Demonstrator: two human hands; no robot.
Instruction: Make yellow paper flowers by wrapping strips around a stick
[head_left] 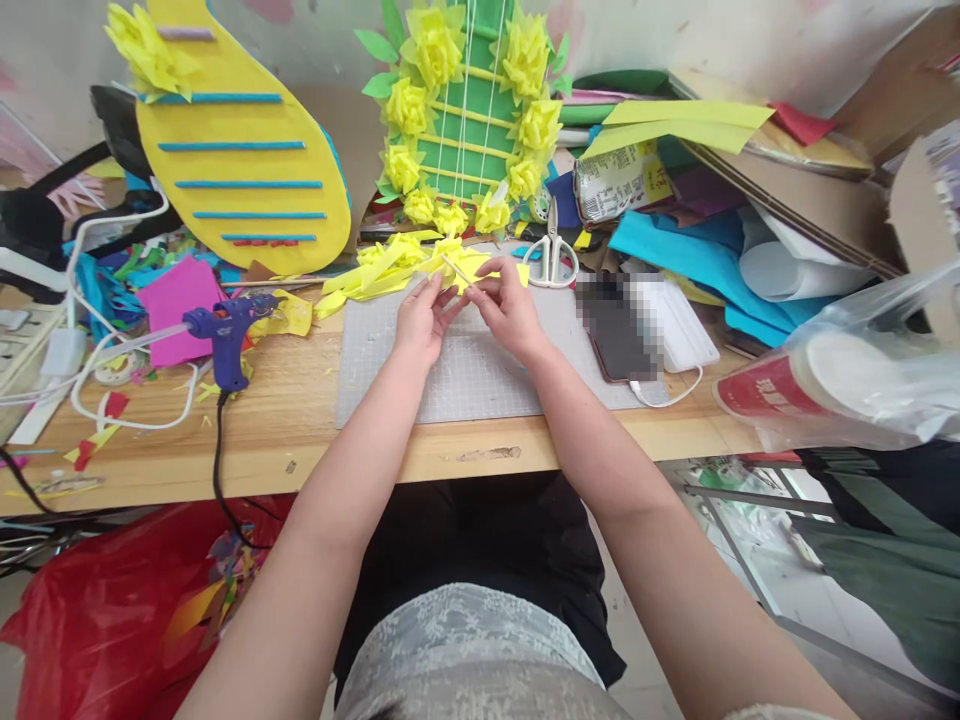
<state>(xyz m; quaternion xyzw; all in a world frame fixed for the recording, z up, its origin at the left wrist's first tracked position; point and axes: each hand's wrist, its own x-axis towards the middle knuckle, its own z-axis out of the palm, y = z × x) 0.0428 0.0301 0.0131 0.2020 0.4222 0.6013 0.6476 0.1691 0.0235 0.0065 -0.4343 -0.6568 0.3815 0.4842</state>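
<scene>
Above the grey cutting mat [375, 370], my two hands meet fingertip to fingertip. My left hand [426, 318] is closed in a pinch on a piece of yellow paper [469, 264], partly covered by the fingers. Between the fingers of my right hand [510, 308] is a thin pale stick [454, 269], slanting up and left across the paper. Just behind lies a heap of yellow paper strips and petals [382, 268]. White-handled scissors [553, 255] rest right of my right hand.
A purple glue gun [229, 335] stands left of the mat, its cord hanging over the edge. Behind are a yellow pear-shaped board [247, 165] and a green board [469, 130] with yellow paper flowers. A phone [619, 330] and a bagged cup [787, 385] sit right.
</scene>
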